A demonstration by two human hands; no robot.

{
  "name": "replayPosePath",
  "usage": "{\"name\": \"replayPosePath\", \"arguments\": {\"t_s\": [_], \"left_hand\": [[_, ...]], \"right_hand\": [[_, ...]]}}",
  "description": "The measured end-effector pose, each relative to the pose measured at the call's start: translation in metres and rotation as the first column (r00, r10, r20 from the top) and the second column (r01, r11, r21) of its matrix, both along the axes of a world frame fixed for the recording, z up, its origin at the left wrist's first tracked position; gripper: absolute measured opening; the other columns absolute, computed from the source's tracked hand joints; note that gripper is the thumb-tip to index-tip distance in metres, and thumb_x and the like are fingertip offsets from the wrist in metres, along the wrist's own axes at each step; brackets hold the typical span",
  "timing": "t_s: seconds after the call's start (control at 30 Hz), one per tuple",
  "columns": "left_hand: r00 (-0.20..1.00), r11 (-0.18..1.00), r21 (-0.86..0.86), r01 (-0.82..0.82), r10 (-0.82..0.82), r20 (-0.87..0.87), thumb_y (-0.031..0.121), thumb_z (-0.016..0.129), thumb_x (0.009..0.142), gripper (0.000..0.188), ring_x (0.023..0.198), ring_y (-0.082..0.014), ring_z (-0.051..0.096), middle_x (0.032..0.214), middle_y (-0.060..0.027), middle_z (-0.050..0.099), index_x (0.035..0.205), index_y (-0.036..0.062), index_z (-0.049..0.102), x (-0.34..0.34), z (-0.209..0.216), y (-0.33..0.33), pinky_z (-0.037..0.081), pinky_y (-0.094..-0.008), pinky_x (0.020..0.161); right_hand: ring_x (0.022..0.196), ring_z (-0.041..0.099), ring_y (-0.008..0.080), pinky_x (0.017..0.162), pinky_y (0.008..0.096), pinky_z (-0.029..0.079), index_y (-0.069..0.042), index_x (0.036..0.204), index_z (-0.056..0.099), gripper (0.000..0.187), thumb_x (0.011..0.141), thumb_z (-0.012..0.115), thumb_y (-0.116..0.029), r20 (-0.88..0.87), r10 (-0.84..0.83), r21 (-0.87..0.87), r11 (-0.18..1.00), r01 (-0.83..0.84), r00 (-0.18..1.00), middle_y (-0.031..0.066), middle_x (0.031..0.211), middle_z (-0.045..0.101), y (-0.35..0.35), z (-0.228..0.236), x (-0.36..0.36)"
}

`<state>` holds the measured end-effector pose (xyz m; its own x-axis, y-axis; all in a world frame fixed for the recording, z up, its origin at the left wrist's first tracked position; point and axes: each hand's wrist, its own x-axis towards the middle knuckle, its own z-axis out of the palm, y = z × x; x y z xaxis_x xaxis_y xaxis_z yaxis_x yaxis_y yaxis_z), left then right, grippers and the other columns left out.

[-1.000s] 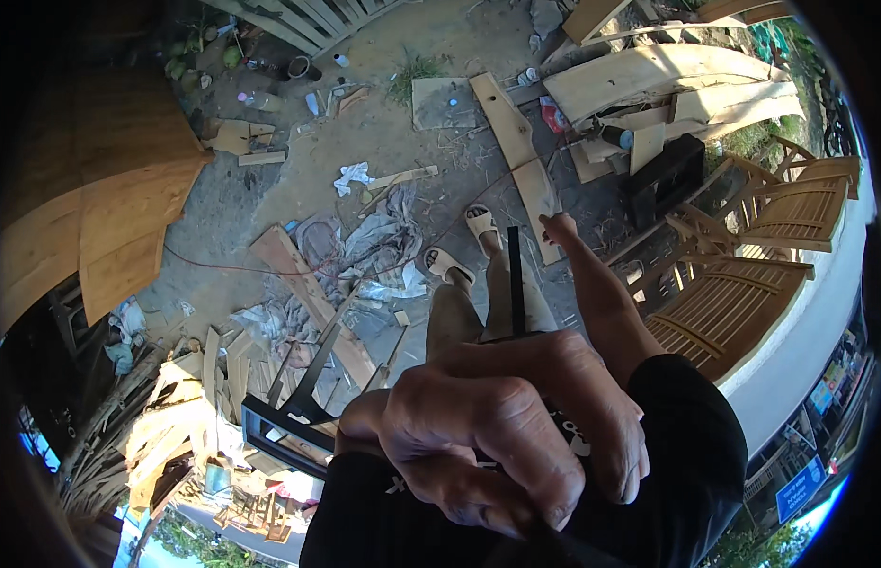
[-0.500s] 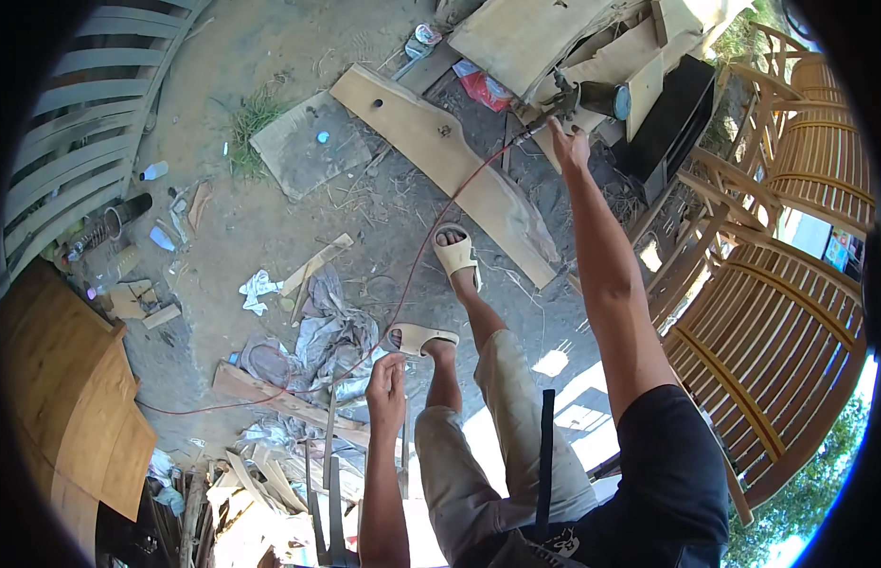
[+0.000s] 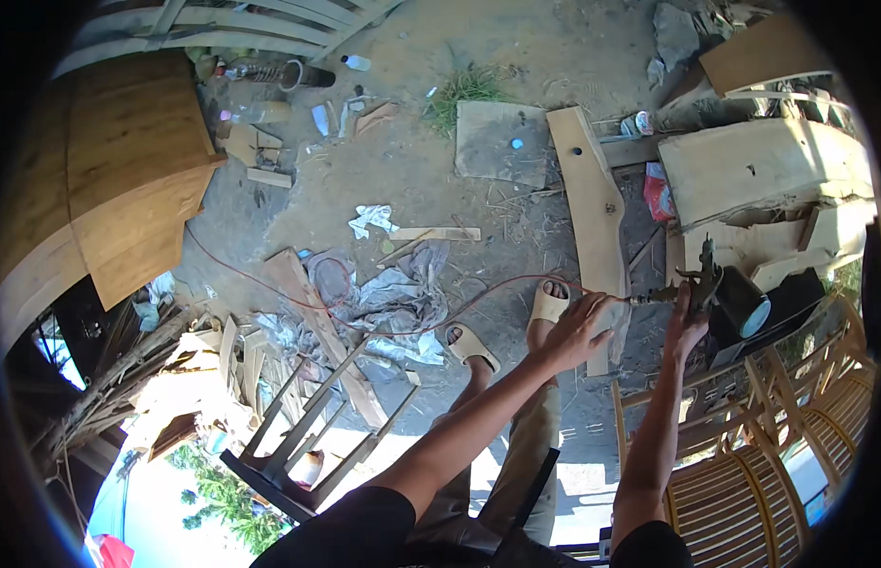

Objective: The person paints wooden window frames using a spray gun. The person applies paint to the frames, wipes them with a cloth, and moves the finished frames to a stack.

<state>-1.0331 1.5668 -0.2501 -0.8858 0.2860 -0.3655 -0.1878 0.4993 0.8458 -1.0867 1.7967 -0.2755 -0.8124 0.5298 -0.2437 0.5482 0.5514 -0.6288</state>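
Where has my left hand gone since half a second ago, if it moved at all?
Yes: judged against the wavy-edged plank, your left hand has moved right, from well left of it to overlapping its lower end in view.

The left grip (image 3: 578, 333) has reached the red hose (image 3: 527, 277) by the spray gun (image 3: 734, 295).

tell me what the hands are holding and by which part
The right hand holds the spray gun by its handle. The left hand is at the red hose near its end; whether it grips cannot be told.
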Motion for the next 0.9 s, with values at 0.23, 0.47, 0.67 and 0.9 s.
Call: {"name": "replayPosePath", "arguments": {"t_s": [0.23,0.47,0.67,0.9], "left_hand": [[0.994,0.977,0.193,-0.093,0.082,0.067,0.021,0.065,0.097,0.047,0.112,-0.0358,0.061,0.124,-0.0188,0.059,0.138,0.0043,0.048,0.010,0.070,-0.013,0.047,-0.0449,0.096],[0.970,0.902,0.357,-0.242,0.239,0.055,0.015,0.062,0.100,0.031,0.100,-0.0291,0.068,0.110,-0.0142,0.067,0.129,0.0049,0.056,0.029,0.148,-0.060,0.052,-0.0401,0.086],[0.878,0.845,0.423,-0.327,0.437,-0.195,0.017,0.066,0.099,0.037,0.096,-0.0234,0.070,0.111,-0.0146,0.070,0.132,0.0054,0.057,0.065,0.238,-0.086,0.052,-0.0347,0.079],[0.881,0.906,0.337,-0.256,0.362,-0.305,0.028,0.065,0.099,0.042,0.081,-0.0300,0.073,0.102,-0.0147,0.072,0.136,0.0131,0.054,0.059,0.323,-0.120,0.056,-0.0400,0.070]], "right_hand": [[0.060,0.062,0.0186,0.058,0.0370,0.048,0.007,0.099,0.070,0.037,0.096,0.068,-0.029,-0.096,0.242,-0.113,0.961,-0.252,0.966,0.0106,0.070,0.069,-0.086,0.151,0.002],[0.052,0.048,0.0104,0.048,0.0312,0.037,0.002,0.089,0.067,0.035,0.097,0.067,-0.032,-0.136,0.262,-0.224,0.931,-0.288,0.955,0.0015,0.062,0.057,-0.147,0.272,-0.005],[0.052,0.042,0.0107,0.048,0.0327,0.030,0.002,0.082,0.062,0.036,0.097,0.063,-0.030,-0.407,0.254,-0.210,0.909,-0.361,0.877,0.0017,0.060,0.054,-0.186,0.348,0.009],[0.048,0.042,0.0113,0.045,0.0336,0.030,0.001,0.076,0.056,0.042,0.096,0.063,-0.035,-0.452,0.168,-0.240,0.923,-0.300,0.876,0.0010,0.057,0.048,-0.224,0.459,0.017]]}}
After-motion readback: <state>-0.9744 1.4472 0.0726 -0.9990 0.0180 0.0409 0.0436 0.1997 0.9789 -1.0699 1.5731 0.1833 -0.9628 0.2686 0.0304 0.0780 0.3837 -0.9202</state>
